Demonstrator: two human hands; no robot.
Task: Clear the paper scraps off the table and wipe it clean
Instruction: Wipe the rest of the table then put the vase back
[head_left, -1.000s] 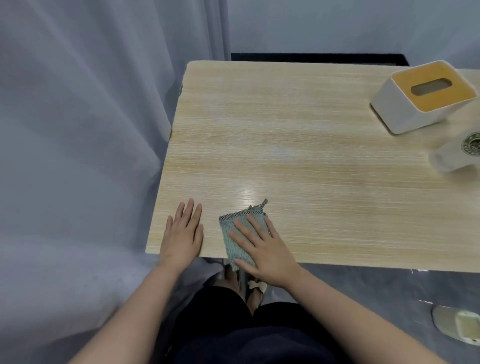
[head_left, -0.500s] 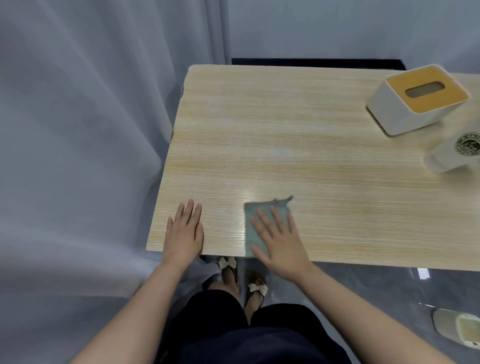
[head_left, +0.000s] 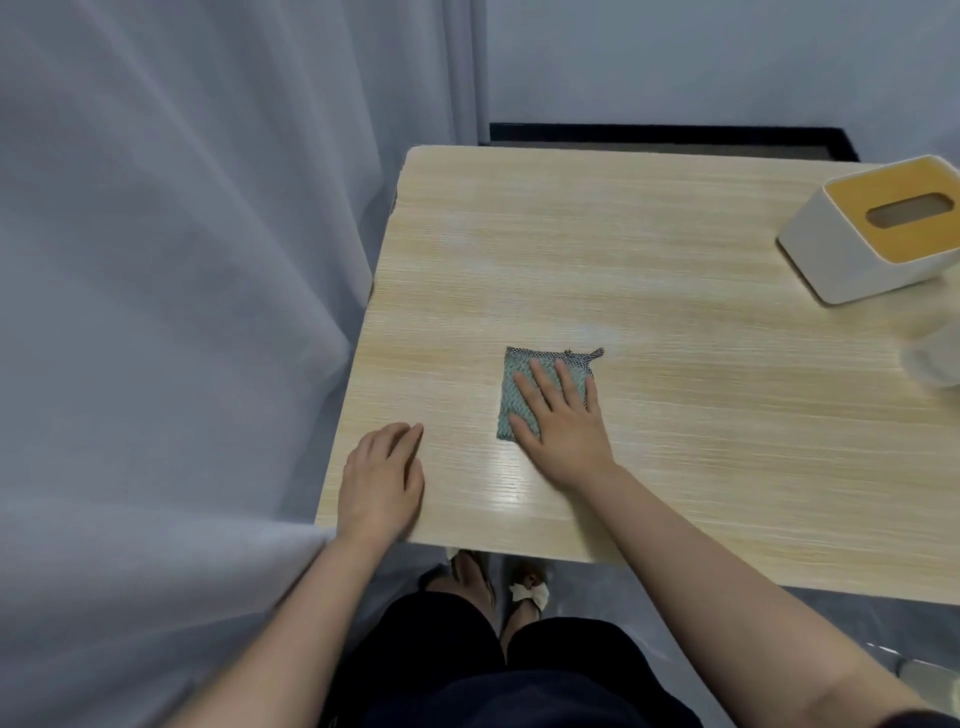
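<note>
A small teal knitted cloth (head_left: 519, 382) lies flat on the light wooden table (head_left: 649, 260), a little in from the near left part. My right hand (head_left: 563, 421) presses down on it with straight, spread fingers and covers its right half. Near the table's front left corner my left hand (head_left: 382, 478) rests on the wood, its fingers slightly bent, holding nothing. No paper scraps show on the tabletop.
A white tissue box (head_left: 883, 234) with an orange-brown lid stands at the far right. A blurred white cup (head_left: 935, 358) sits at the right edge of view. Grey curtains (head_left: 182, 312) hang along the table's left side. My legs and sandalled feet are below the front edge.
My right hand has pushed the cloth away from the front edge, farther onto the table and to the right. My left hand stays near the front left corner, fingers now slightly bent.
</note>
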